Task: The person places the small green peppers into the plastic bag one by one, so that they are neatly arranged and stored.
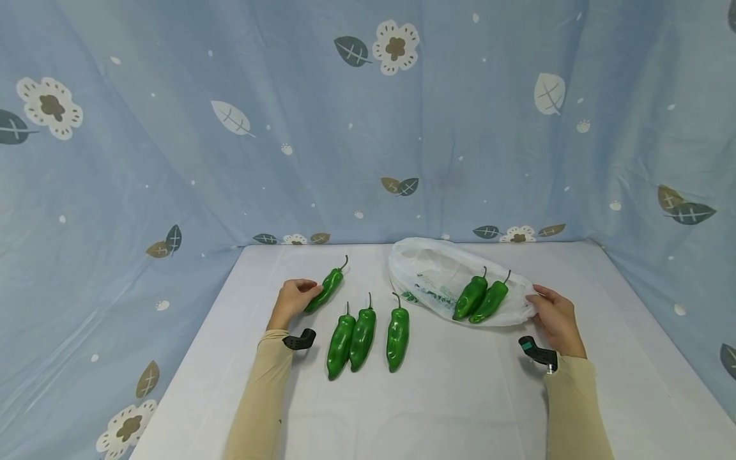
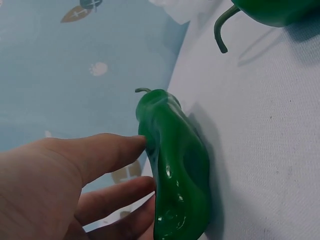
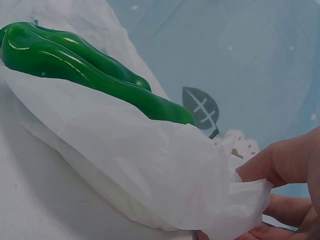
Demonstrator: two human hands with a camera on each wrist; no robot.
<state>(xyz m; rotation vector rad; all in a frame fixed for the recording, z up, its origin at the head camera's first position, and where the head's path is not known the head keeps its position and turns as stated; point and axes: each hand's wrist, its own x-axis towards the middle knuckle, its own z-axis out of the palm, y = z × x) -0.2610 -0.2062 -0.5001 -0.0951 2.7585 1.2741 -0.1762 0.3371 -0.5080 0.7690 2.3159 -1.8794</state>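
My left hand (image 1: 294, 300) is at the far left of the table, its fingertips right at the side of a long green pepper (image 1: 328, 289). In the left wrist view, thumb and fingers (image 2: 117, 195) reach the same edge of that pepper, not wrapped round it. My right hand (image 1: 556, 317) pinches the edge of a white plastic bag (image 1: 422, 265) between thumb and fingers. On the bag, near that hand, lie two green peppers, a left one (image 1: 470, 297) and a right one (image 1: 490, 303). The right wrist view shows the bag's edge (image 3: 247, 202) gathered in the fingers.
Three more green peppers lie in front: two side by side (image 1: 340, 345) (image 1: 363, 338) and one apart (image 1: 398, 338) to their right. All are on a white-covered table (image 1: 454, 396). Blue patterned cloth (image 1: 322, 128) hangs behind and along both sides.
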